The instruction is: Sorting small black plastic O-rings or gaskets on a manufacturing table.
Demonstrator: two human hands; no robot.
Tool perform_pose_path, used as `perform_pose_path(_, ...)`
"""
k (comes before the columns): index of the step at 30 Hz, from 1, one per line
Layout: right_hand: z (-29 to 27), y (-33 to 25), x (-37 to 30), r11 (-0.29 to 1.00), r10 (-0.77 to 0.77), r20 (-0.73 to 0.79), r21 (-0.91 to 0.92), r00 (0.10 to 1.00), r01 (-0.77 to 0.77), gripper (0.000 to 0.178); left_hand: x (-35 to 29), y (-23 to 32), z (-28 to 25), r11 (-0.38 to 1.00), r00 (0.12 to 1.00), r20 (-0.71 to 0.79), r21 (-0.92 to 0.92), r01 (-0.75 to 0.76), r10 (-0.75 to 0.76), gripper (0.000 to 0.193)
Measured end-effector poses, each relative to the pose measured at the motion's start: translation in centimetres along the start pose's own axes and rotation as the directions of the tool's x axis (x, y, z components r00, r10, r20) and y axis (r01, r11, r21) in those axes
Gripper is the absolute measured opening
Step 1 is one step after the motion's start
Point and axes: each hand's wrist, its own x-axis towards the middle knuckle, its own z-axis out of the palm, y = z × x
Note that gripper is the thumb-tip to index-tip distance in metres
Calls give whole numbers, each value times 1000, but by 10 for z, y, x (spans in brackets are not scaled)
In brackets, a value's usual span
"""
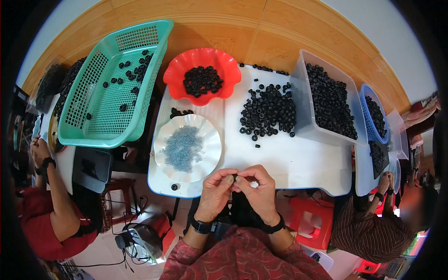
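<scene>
My left hand and my right hand meet at the table's front edge. Thumbs and fingertips of both pinch a small black round part, mostly covered by the fingers. Just beyond my left hand stands a white wavy-rimmed plate with a heap of tiny translucent grey-blue pieces, too small to make out. A loose pile of black round parts, some showing a hole, lies farther off on the white table. One single black part rests near the front left edge.
Behind the plate is a red wavy bowl of black parts. A green basket stands left, a clear plastic box full of black parts right, and a blue basket beyond. Co-workers sit on both sides; a red stool stands below.
</scene>
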Motion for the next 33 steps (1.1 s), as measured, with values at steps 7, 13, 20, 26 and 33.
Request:
perform_pose_path(7,-13,17,32,767,-387,-67,-576,920,281,20,1,5,-1,985,999,3,-166,48,-48,26)
perform_pose_path(13,-13,34,50,562,-462,-41,-787,886,257,28,1,6,-4,963,997,59,-261,66,-52,25)
perform_pose_path(20,-9,32,52,525,-456,-60,-824,888,214,14,0,5,-5,972,996,63,-225,72,-59,24)
perform_pose_path(26,-10,40,50,539,-473,-86,-816,877,211,13,-3,4,-1,990,998,40,-131,53,-48,24)
perform_pose_path(33,-13,29,18,995,-57,-153,-88,987,44,24,-7,5,-1,999,999,-27,-28,25,-26,26)
